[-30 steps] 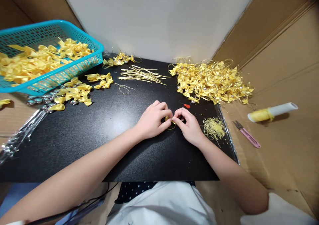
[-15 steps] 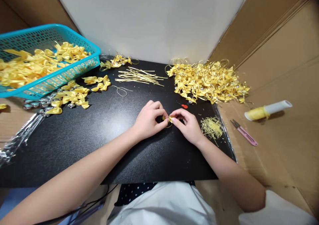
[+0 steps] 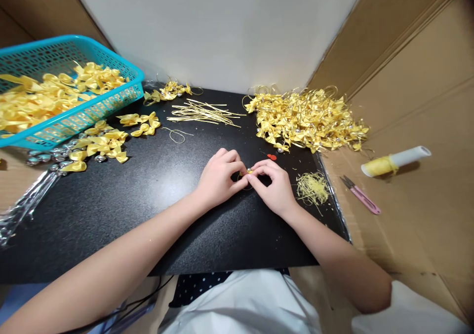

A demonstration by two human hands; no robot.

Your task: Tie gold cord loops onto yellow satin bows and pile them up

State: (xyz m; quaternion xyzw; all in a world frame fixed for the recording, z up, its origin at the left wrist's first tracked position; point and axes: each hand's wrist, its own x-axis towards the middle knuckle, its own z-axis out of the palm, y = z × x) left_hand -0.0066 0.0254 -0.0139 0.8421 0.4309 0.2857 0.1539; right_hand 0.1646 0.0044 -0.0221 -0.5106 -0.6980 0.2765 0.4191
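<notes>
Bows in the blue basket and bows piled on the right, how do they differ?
The basket bows sit inside the blue basket; the right pile lies at the far right corner of the black table. Gold loops and silver bells show on the right pile; I see neither among the basket bows. Both are yellow.

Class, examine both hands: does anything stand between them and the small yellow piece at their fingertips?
Nothing visible does: the left hand and right hand pinch the small yellow piece, which is mostly hidden between them.
</notes>
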